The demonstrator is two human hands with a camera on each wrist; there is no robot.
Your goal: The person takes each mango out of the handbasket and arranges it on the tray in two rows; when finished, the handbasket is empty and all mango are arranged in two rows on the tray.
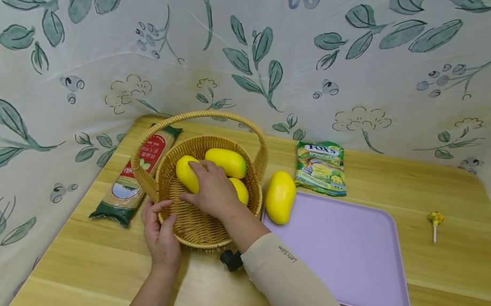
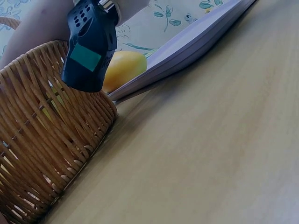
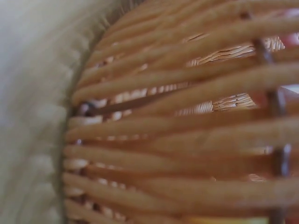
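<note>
A wicker basket [image 1: 194, 225] with a tall handle stands on the table, holding three yellow mangoes. My left hand [image 1: 163, 237] grips its near left rim. Inside it, my right hand [image 1: 214, 191] holds the leftmost mango [image 1: 185, 171], its fingers over the top. A second mango [image 1: 226, 161] with a greenish end lies behind, and a third mango [image 1: 239, 190] is partly hidden by the right hand. One more mango [image 1: 280, 197] leans on the corner of a lilac tray [image 1: 345, 256]. The basket's woven wall [image 3: 187, 130] fills most of the right wrist view.
Left of the basket lies a red and green pasta packet [image 1: 134, 177], partly behind the handle. A green candy bag [image 1: 322, 167] is behind the tray, and a lollipop [image 1: 435, 222] lies to its right. A leaf-patterned cloth [image 1: 273, 44] hangs at the table's back.
</note>
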